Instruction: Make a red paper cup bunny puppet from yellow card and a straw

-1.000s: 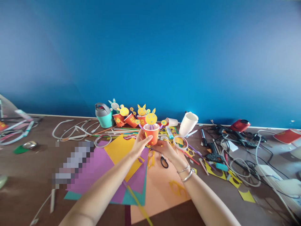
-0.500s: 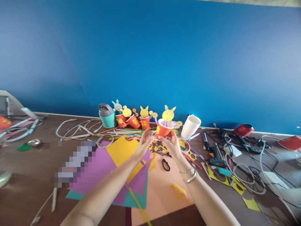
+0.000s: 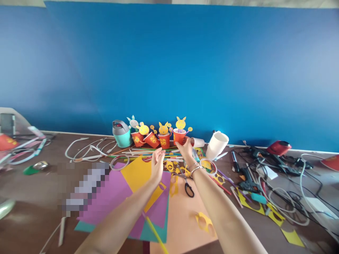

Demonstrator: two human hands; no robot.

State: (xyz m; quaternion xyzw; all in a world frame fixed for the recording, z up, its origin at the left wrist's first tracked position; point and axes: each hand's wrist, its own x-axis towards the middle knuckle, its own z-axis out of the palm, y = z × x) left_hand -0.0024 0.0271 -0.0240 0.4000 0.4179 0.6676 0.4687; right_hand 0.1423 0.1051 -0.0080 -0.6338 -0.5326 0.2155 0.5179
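My right hand (image 3: 186, 149) reaches far forward and grips a red paper cup (image 3: 179, 135) with a yellow paper bunny head on a stick. The cup stands at the right end of a row of similar red bunny cups (image 3: 153, 137) by the blue wall. My left hand (image 3: 157, 163) hovers open over yellow paper (image 3: 137, 169), fingers stretched out and holding nothing. It is a little behind and left of the cup.
Coloured paper sheets (image 3: 113, 194) and black scissors (image 3: 189, 189) lie near me. A teal jug (image 3: 120, 133) and white cup (image 3: 218, 144) flank the row. Tape rings (image 3: 209, 165), straws, a glue gun (image 3: 247, 176) and tangled cables (image 3: 280, 190) fill the right. White cords (image 3: 84, 148) lie at the left.
My right hand carried the bunny cup forward, from in front of me to the row by the wall. My left hand let go of it and opened.
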